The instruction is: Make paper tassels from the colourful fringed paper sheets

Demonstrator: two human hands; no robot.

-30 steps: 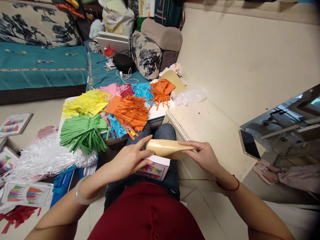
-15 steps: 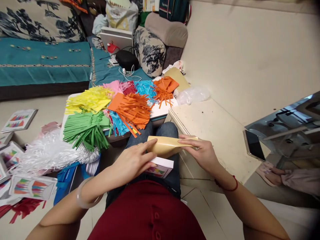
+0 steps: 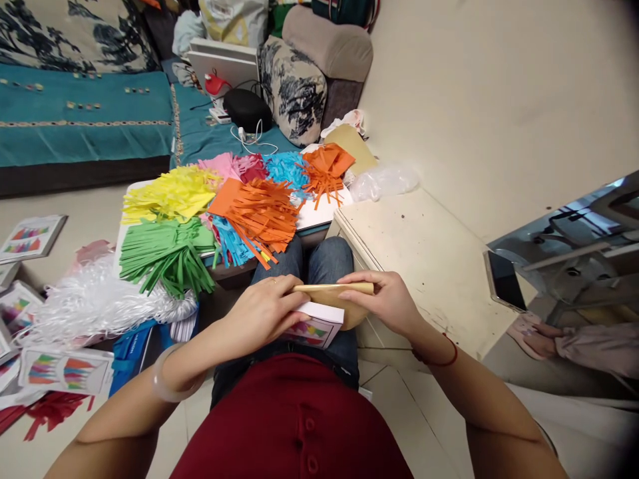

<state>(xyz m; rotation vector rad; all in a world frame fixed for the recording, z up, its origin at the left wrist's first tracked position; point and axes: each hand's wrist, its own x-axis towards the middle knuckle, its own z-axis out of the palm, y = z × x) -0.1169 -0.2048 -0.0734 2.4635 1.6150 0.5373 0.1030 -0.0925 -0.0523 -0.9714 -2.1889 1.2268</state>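
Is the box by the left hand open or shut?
Shut on top: a plain white panel covers the box. The left hand hides its left end: cannot tell.

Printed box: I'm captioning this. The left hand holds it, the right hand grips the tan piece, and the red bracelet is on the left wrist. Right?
One slip: the head view shows the red bracelet on the right wrist. The rest holds: left hand holding the printed box, right hand gripping the tan piece.
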